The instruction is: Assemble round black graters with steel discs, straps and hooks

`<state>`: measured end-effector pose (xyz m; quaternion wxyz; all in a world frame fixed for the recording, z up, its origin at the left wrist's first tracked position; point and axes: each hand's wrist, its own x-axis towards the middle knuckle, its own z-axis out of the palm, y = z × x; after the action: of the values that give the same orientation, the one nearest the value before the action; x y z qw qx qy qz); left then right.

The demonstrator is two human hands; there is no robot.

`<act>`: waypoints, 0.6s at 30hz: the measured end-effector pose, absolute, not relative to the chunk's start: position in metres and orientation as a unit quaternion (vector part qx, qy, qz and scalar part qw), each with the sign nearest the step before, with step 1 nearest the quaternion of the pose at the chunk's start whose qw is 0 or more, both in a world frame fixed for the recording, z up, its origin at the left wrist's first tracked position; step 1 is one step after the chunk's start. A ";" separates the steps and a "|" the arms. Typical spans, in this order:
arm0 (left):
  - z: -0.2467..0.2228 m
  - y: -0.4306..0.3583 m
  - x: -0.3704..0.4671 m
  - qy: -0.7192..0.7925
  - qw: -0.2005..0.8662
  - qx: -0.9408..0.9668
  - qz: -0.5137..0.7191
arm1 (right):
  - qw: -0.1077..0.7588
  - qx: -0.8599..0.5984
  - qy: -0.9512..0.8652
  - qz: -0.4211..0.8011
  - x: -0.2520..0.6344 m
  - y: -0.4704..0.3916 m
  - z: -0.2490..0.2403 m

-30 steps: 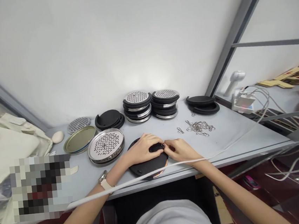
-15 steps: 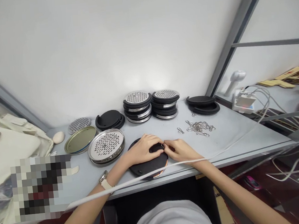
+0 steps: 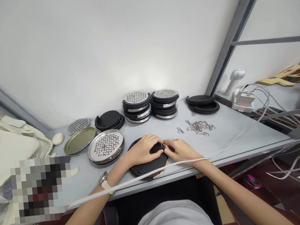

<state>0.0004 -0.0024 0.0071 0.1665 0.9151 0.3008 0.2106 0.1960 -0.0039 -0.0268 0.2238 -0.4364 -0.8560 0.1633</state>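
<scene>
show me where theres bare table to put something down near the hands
Bare grey table lies right of the right hand, between the pile of metal clips and the front edge. A narrower strip runs between the hands and the stacked discs. Left of the left hand it is crowded: the perforated tray, gold lid and black disc.

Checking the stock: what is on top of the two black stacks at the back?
Each of the two stacks is topped by a perforated metal disc; what lies inside them is covered.

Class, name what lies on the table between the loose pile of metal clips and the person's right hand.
In the head view, bare grey table separates the clip pile from the right hand.
</scene>
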 end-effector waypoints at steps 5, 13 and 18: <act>0.006 -0.002 0.001 0.307 0.164 0.914 0.210 | 0.225 -0.435 -0.856 0.164 0.195 -0.004 -0.026; 0.007 -0.003 -0.001 0.293 0.170 0.917 0.210 | 0.241 -0.426 -0.853 0.181 0.195 -0.005 -0.027; 0.006 -0.002 -0.001 0.290 0.177 0.917 0.211 | 0.245 -0.428 -0.850 0.185 0.194 -0.006 -0.026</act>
<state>-0.0012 -0.0020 0.0060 0.1766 0.9165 0.2902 0.2111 0.1944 -0.0057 -0.0263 0.2449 -0.4276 -0.8502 0.1852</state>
